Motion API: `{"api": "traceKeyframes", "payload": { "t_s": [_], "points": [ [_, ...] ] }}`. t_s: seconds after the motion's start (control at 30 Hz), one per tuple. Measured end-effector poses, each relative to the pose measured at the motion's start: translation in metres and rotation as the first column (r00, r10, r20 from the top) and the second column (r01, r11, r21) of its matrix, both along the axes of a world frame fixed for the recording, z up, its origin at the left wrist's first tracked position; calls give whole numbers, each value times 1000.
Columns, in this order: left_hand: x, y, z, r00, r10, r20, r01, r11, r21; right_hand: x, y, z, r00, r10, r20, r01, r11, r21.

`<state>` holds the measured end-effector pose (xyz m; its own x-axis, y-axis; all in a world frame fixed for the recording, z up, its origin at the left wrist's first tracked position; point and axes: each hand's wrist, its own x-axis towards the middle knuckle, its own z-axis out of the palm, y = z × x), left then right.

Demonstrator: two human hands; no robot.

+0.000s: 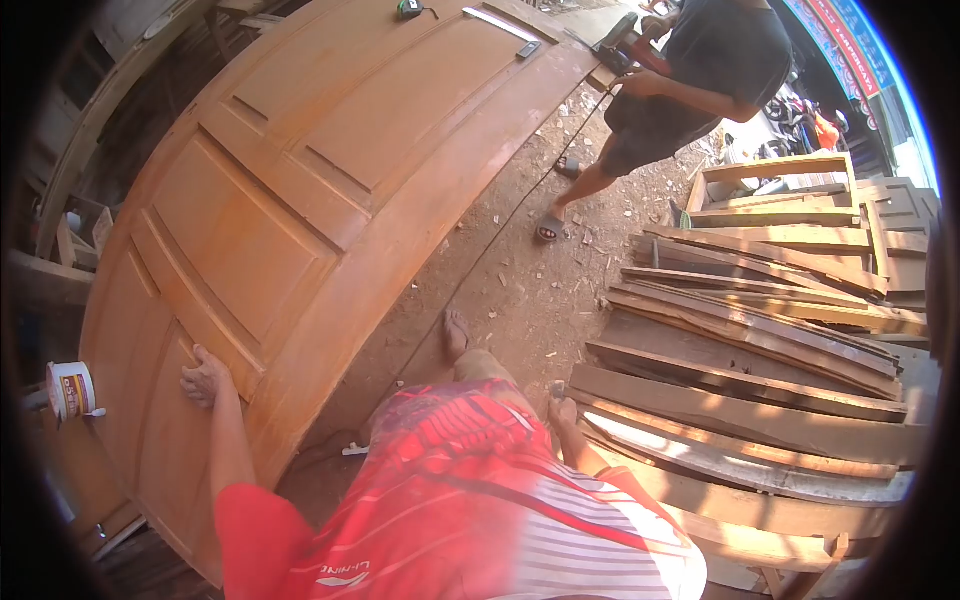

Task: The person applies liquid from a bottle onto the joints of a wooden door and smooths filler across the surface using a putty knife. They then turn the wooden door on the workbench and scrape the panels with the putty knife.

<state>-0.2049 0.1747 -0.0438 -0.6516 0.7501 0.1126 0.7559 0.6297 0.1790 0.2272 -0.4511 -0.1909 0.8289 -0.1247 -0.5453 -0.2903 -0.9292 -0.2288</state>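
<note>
A large brown panelled wooden door (400, 225) lies flat in front of me, stretching from the lower left to the top. My left hand (205, 377) rests on its panelled surface near the lower end, fingers apart and slightly bent, holding nothing. Low beside my red shirt, my right hand (563, 408) is closed; a small greyish thing shows at its fingers, too small to name. At the door's far corner another person (690, 80) in dark clothes holds a power tool (622, 42) with both hands.
A white tub (70, 391) stands by the door's left edge. On the door's far part lie a tape measure (410, 9) and a try square (500, 28). A cable (490, 245) crosses the chip-strewn ground. Stacked timber (750, 400) and a wooden frame (775, 190) fill the right.
</note>
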Motion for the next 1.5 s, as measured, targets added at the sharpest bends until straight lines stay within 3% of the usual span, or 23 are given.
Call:
{"api": "traceKeyframes", "payload": {
  "t_s": [0.13, 0.2, 0.23, 0.3, 0.33, 0.4, 0.43, 0.5, 0.53, 0.63, 0.7, 0.77, 0.87, 0.93, 1.0, 1.1, 1.17, 1.23, 1.3, 1.37, 1.4, 1.43, 1.5],
  "points": [
    [-3, -8, 14, 996, -73, 43, 71, 996, 46, -96, -49, -2, 993, 118, -21, -114, 983, 144],
    [-6, -18, 43, 950, -199, 242, 212, 977, -29, -126, -65, -18, 976, 211, 56, -217, 964, 154],
    [-26, -10, 27, 949, -198, 245, 210, 978, -21, -137, -70, -28, 960, 260, 103, -274, 949, 157],
    [-74, 16, -14, 675, -385, 629, 335, 920, 203, -148, -79, -44, 928, 320, 191, -350, 924, 152],
    [-79, 3, 0, 674, -388, 628, 331, 919, 213, -148, -77, -40, 916, 330, 226, -368, 917, 152],
    [-94, -31, 26, 442, -510, 738, 322, 858, 399, -144, -78, -32, 913, 318, 256, -363, 918, 157],
    [-114, -37, 17, 443, -513, 736, 326, 856, 401, -140, -75, -21, 921, 296, 253, -341, 926, 159],
    [-166, -47, -16, 559, -576, 597, 361, 817, 450, -131, -65, 15, 946, 257, 199, -294, 938, 185],
    [-179, -69, -6, 666, -571, 480, 407, 818, 408, -125, -58, 33, 964, 224, 146, -251, 946, 205],
    [-222, -140, 14, 824, -518, 229, 427, 833, 352, -110, -68, 7, 936, 231, 266, -282, 944, 171],
    [-264, -178, 14, 875, -480, 54, 454, 856, 247, -106, -65, 9, 940, 238, 245, -294, 928, 228],
    [-273, -227, 37, 918, -395, -27, 396, 911, 114, -108, -59, 3, 944, 245, 223, -304, 908, 287],
    [-307, -264, 17, 902, -418, -108, 423, 906, 32, -124, -47, -10, 932, 264, 248, -328, 904, 273],
    [-316, -269, 0, 888, -446, -112, 456, 886, 88, -142, -36, 5, 890, 426, 160, -454, 861, 230],
    [-313, -275, 7, 867, -485, -119, 498, 857, 133, -169, -36, 19, 892, 409, 194, -450, 845, 289],
    [-301, -279, 28, 886, -461, -55, 463, 886, 37, -209, -60, 23, 890, 394, 229, -453, 820, 349],
    [-311, -282, 28, 818, -575, -1, 575, 818, 12, -236, -82, 20, 886, 399, 235, -460, 815, 353],
    [-309, -287, 52, 777, -628, 55, 630, 774, -62, -268, -116, 12, 937, 345, 61, -346, 887, 307],
    [-312, -286, 63, 716, -679, 162, 697, 708, -113, -311, -156, 8, 932, 315, 178, -352, 904, 244],
    [-318, -286, 61, 695, -688, 207, 715, 691, -104, -338, -197, -17, 953, 281, 115, -297, 941, 164],
    [-314, -290, 63, 695, -688, 208, 716, 690, -110, -345, -212, -15, 911, 410, 31, -408, 892, 195],
    [-313, -293, 64, 705, -679, 205, 707, 695, -130, -348, -256, -76, 565, 810, 155, -822, 569, 19],
    [-314, -288, 61, 722, -663, 197, 690, 712, -130, -372, -271, -54, 538, 817, 208, -839, 542, 43]
  ]
}}
